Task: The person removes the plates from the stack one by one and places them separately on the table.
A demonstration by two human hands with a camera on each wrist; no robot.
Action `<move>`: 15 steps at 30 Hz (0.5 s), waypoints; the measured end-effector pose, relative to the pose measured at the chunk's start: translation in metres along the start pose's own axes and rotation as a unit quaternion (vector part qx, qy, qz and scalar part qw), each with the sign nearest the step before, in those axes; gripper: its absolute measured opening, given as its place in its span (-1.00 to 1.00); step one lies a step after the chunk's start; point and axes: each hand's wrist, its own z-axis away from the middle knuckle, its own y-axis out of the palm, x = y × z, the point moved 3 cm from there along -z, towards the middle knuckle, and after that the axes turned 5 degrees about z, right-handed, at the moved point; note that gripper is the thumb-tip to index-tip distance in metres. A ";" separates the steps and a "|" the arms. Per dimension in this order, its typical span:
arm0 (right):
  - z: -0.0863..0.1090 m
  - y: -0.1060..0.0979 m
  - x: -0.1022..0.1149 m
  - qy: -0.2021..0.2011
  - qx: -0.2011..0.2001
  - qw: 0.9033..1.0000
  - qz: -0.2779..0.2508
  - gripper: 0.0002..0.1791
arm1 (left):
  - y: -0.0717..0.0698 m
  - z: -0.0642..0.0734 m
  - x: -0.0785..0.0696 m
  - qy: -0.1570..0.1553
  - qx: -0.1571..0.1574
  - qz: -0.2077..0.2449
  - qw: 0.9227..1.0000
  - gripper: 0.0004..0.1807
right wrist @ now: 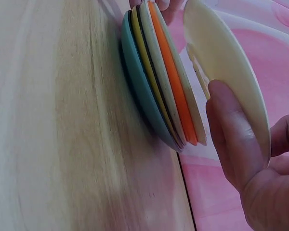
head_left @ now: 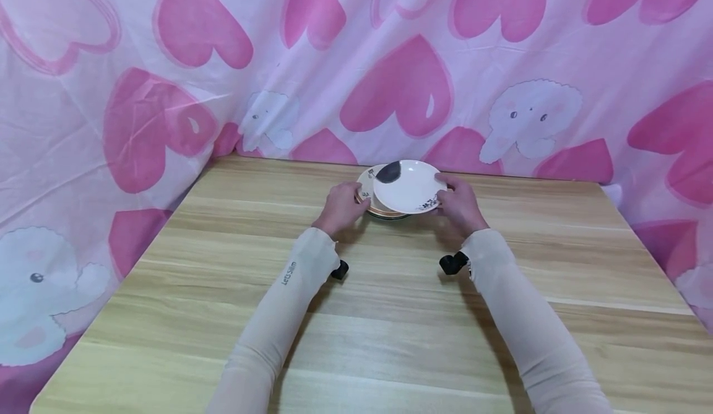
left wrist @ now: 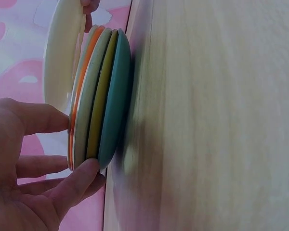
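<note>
A white plate (head_left: 409, 188) with a dark patch and small dark flowers is lifted over a stack of plates (head_left: 383, 212). My right hand (head_left: 461, 207) pinches its right rim, thumb on one face and fingers on the other, as the right wrist view shows on the plate's pale underside (right wrist: 226, 53). At the stack's left edge, my left hand (head_left: 341, 207) holds the rims between thumb and fingers. Teal, yellow, pale and orange rims of the stack (left wrist: 103, 96) show in the left wrist view. The top plate of the stack is partly hidden beneath the raised one.
The stack stands near the far edge of a wood-grain table (head_left: 379, 340). Behind it hangs a pink curtain (head_left: 345, 80) printed with hearts and white cartoon animals, which also runs along both sides. Black wrist-camera mounts (head_left: 453, 263) stick out from the pale sleeves.
</note>
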 end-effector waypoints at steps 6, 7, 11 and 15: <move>0.001 -0.006 -0.005 -0.002 -0.006 1.000 -0.009 -0.28 | 0.001 -0.002 0.001 -0.006 0.006 0.011 1.000 -0.80; 0.001 -0.007 -0.006 -0.004 -0.008 1.000 -0.012 -0.28 | 0.001 -0.002 0.001 -0.007 0.007 0.014 1.000 -0.80; 0.001 -0.012 -0.011 -0.009 -0.012 1.000 -0.024 -0.29 | 0.001 -0.003 0.001 -0.010 0.008 0.012 1.000 -0.79; 0.002 -0.015 -0.013 0.000 -0.011 0.999 -0.034 -0.30 | 0.001 -0.003 0.000 -0.013 0.008 0.002 1.000 -0.79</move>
